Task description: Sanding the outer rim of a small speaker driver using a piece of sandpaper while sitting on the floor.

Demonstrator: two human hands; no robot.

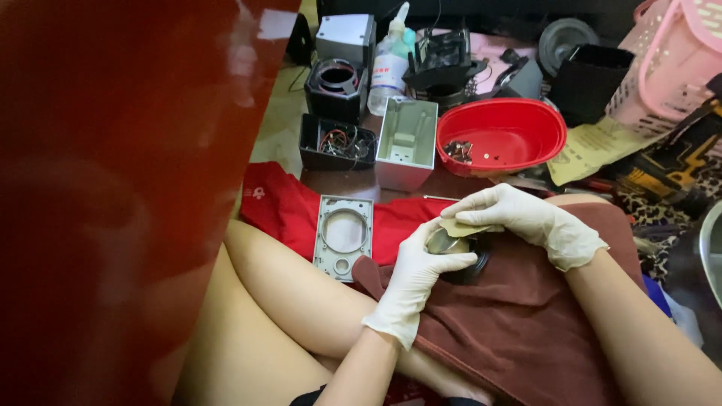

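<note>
Hands, both in thin whitish rubber gloves: left hand (pixel 421 274) curled around a small round metal part (pixel 444 242) with a shiny domed face, gripping it from below; right hand (pixel 519 218) lying flat, fingers pressing a small tan abrasive-looking sheet (pixel 460 225) onto the top of that part. Part sits over the person's lap, on a dark brown towel (pixel 519 323) of soft nap. From left: large glossy red panel (pixel 113 188), smooth and reflective, filling the left of the view. Grey plastic faceplate (pixel 344 237), rectangular with one large and one small round opening, lying flat on red cloth (pixel 274 199) just beside the towel. Behind it, black open box (pixel 336 143) holding a tangle of thin wires and small parts. Black cube housing (pixel 336 90) with a round opening on top; grey box (pixel 346 36) behind it. Grey rectangular shell (pixel 408 143), hollow, open side up, showing only moulded ribs inside. Clear plastic bottle (pixel 391 64) with a nozzle cap. Red oval plastic basin (pixel 504 135), smooth, containing a small heap of dark screws or bits at its left end. Black square container (pixel 590 79), contents not visible. Pink plastic lattice basket (pixel 673 64) at far right.
</note>
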